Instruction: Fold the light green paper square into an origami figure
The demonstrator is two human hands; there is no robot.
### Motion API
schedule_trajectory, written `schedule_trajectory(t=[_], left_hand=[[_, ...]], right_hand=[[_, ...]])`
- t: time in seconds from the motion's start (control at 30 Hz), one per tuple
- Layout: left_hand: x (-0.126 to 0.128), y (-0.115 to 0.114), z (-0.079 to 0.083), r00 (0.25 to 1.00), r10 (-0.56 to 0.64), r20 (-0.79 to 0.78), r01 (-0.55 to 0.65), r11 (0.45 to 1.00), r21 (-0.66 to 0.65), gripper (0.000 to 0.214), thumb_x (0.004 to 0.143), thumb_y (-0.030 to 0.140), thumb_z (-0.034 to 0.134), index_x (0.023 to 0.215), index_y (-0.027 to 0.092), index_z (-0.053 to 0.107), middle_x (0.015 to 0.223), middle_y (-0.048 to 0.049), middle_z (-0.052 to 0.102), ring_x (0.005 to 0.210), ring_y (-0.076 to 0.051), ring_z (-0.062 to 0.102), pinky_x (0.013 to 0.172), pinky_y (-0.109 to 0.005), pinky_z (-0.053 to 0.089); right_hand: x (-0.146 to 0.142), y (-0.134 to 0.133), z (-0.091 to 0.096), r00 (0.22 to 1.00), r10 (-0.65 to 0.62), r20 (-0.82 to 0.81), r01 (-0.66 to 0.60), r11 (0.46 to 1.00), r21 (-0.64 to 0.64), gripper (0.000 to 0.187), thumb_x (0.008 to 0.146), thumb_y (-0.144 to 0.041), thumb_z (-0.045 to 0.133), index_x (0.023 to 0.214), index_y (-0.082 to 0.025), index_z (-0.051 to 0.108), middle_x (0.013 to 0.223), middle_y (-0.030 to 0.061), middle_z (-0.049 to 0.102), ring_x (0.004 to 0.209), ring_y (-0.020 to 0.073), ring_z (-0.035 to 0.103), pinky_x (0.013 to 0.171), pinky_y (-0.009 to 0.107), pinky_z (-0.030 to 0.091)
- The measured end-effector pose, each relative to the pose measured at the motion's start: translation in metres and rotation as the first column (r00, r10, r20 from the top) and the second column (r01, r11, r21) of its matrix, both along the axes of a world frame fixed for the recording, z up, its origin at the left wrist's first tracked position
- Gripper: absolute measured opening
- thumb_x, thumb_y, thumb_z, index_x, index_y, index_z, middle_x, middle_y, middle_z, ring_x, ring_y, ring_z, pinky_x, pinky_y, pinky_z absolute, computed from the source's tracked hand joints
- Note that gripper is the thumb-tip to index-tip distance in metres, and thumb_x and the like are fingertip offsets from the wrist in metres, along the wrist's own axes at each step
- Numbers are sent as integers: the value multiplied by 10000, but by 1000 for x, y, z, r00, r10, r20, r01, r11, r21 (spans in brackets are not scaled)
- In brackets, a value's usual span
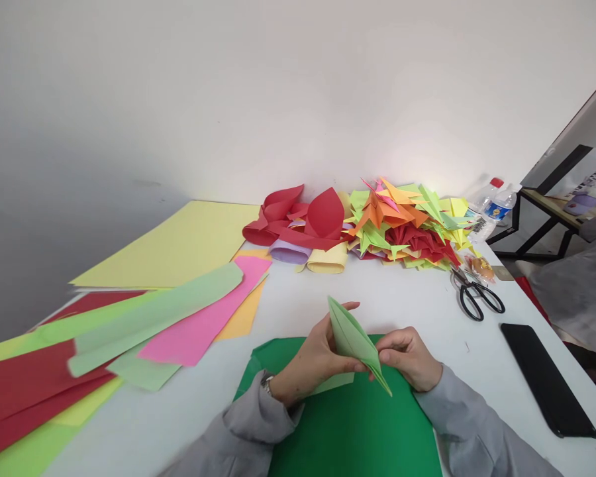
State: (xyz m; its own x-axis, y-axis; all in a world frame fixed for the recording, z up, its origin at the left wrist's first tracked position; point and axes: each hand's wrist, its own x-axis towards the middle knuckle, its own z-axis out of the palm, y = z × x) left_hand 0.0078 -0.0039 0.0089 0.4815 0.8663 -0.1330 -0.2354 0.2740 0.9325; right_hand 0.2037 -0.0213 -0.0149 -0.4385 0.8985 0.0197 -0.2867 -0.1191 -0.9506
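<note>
A folded piece of light green paper [352,339] is held up above a dark green sheet [357,430]. My left hand [310,358] grips it from the left, thumb in front and the other fingers behind. At its right edge, the fingertips of my right hand [410,354] are pinched together on the paper. The piece is tilted, with one point up and another down toward the right. Below my left hand, part of another pale green paper [334,383] lies on the dark green sheet.
Coloured paper strips [159,318] and a large yellow sheet [179,245] lie left. Curled red paper [322,215] and a heap of folded paper shapes [402,225] stand by the wall. Scissors [477,295], a black phone-like slab [546,377] and plastic bottles [496,205] are right.
</note>
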Motion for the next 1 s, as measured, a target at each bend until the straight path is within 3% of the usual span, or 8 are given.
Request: schedule_trajectory(t=[0.33, 0.47, 0.63, 0.8, 0.87, 1.0], left_hand=[[-1, 1, -1, 999, 10, -45, -9, 1000, 14, 965, 495, 187, 872, 1323, 193, 376, 712, 59, 607, 689, -175, 645, 599, -249, 508], [-1, 3, -4, 998, 26, -56, -25, 999, 21, 959, 504, 201, 874, 1319, 190, 368, 789, 27, 627, 743, -191, 645, 662, -286, 524], [-2, 4, -4, 994, 42, -102, -37, 998, 47, 922, 531, 260, 872, 1311, 192, 384, 947, -29, 638, 882, -222, 633, 761, -314, 517], [-2, 2, 1, 994, -30, -107, 30, 1000, 1, 811, 673, 403, 790, 1325, 167, 370, 784, -3, 637, 695, -176, 623, 667, -297, 501], [-2, 2, 2, 994, -19, -111, 17, 1000, -16, 766, 696, 430, 768, 1307, 170, 385, 776, -5, 641, 677, -175, 626, 654, -299, 501], [-1, 3, 3, 990, 40, -135, -42, 999, -13, 687, 663, 407, 792, 1206, 170, 443, 761, 8, 636, 620, -158, 618, 592, -278, 498]], right_hand=[[-1, 0, 5, 999, -4, 50, 3, 1000, 24, 286, 748, -427, 754, 724, -143, 741, 608, 40, 712, 567, 151, 661, 580, 262, 535], [-1, 0, 4, 1000, -20, 1, 20, 1000, -8, 280, 728, -402, 778, 869, -165, 726, 701, 35, 737, 569, 159, 680, 549, 267, 551], [0, 0, 4, 993, -93, 66, 90, 995, 49, 451, 722, -378, 792, 1096, -192, 620, 753, 35, 734, 631, 176, 700, 604, 287, 566], [-3, -2, 8, 995, -99, -12, 99, 987, 125, 529, 777, -377, 747, 1242, -249, 527, 827, 25, 721, 701, 181, 706, 696, 335, 570], [-3, -1, 8, 996, -88, 0, 86, 982, 170, 457, 796, -400, 722, 1206, -254, 583, 902, 41, 716, 746, 185, 708, 729, 344, 570], [1, 1, 7, 976, -102, 193, 36, 948, 317, 239, 796, -406, 709, 925, -209, 747, 958, 81, 709, 805, 184, 693, 713, 287, 560]])
